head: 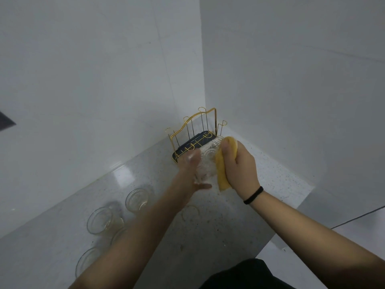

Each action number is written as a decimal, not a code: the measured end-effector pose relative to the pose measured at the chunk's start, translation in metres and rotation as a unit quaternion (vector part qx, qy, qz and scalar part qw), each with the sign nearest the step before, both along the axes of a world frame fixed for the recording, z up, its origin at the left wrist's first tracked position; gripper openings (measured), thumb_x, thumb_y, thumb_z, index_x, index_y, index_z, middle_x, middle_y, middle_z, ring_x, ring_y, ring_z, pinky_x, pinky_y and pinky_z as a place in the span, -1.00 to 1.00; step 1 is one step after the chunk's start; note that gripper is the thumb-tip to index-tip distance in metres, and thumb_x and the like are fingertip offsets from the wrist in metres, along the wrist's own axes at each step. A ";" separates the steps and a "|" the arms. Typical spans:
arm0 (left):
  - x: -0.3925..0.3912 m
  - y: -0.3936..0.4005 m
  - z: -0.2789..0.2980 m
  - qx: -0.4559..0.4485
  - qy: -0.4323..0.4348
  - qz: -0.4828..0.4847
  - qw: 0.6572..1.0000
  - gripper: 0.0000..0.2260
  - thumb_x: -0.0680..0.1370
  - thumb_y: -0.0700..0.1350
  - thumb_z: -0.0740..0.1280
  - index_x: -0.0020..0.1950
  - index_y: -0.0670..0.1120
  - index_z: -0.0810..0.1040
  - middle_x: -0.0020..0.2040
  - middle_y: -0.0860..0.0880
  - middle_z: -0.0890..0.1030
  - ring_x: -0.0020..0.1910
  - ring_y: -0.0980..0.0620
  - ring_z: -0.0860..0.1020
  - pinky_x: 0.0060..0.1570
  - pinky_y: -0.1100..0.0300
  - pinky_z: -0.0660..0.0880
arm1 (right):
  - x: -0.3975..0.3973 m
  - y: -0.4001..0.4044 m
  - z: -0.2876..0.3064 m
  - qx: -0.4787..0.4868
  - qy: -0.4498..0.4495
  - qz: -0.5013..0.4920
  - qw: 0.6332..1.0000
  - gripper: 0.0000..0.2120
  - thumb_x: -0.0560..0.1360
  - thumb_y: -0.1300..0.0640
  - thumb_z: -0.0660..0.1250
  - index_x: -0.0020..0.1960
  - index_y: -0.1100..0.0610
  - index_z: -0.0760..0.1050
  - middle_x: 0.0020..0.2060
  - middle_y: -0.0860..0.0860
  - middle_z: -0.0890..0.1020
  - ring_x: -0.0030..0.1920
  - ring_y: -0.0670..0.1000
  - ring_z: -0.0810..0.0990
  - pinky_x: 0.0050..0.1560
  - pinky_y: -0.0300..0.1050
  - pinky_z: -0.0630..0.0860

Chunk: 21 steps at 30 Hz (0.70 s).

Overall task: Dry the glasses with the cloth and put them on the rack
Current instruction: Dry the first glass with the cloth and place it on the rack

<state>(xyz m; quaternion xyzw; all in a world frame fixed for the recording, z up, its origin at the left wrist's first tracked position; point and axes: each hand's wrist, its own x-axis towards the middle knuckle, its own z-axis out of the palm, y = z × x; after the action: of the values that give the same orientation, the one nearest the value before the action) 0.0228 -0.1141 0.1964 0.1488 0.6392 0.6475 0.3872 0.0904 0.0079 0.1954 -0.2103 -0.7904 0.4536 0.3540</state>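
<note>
My left hand [190,171] grips a clear ribbed glass [207,161], held above the counter in front of the rack. My right hand [239,165] holds a yellow cloth [221,174] pressed against the glass's right side. The left hand is blurred. The gold wire rack [200,126] with a dark tray [183,150] stands in the corner just behind the hands; no glass shows on its pegs. Several more clear glasses stand on the counter at the lower left, among them one [137,200] near my left forearm and one [102,220] further left.
The speckled grey counter [239,226] runs into a corner of two white walls [104,69]. Its front edge drops off at the right. A faint ring mark [190,212] lies on the counter below the hands. A black band circles my right wrist.
</note>
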 end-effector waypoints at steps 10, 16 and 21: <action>-0.018 0.003 0.006 0.010 -0.211 0.002 0.977 -0.50 0.60 0.26 0.07 0.22 -0.10 0.51 -0.06 -0.13 0.64 -0.26 0.00 0.63 -0.42 0.22 0.56 | -0.006 -0.005 -0.009 0.085 0.039 0.027 0.995 -0.50 0.53 -0.20 0.01 -0.20 0.21 0.42 -0.41 -0.06 0.43 -0.44 -0.19 0.39 -0.42 -0.35 0.32; -0.008 0.009 -0.017 0.003 0.332 0.097 0.938 -0.57 0.47 0.32 0.23 0.22 0.14 0.25 0.17 -0.14 0.47 -0.03 0.02 0.58 -0.25 0.33 0.54 | -0.022 0.006 0.005 -0.062 -0.067 -0.027 0.995 -0.60 0.60 -0.04 0.04 -0.38 0.06 0.25 -0.48 -0.06 0.33 -0.45 -0.13 0.31 -0.42 -0.30 0.23; -0.017 0.007 0.007 0.019 -0.095 0.074 0.993 -0.63 0.61 0.22 0.09 0.08 -0.04 0.48 -0.14 -0.09 0.57 -0.34 0.05 0.54 -0.48 0.29 0.49 | -0.016 -0.003 -0.001 0.069 0.027 0.029 0.997 -0.54 0.53 -0.21 -0.06 -0.27 0.10 0.35 -0.44 -0.11 0.36 -0.49 -0.20 0.35 -0.44 -0.37 0.31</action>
<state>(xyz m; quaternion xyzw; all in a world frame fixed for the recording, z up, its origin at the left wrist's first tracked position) 0.0057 -0.1069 0.2033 0.0465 0.5968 0.6972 0.3945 0.0745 0.0046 0.1941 -0.1503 -0.8155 0.4137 0.3759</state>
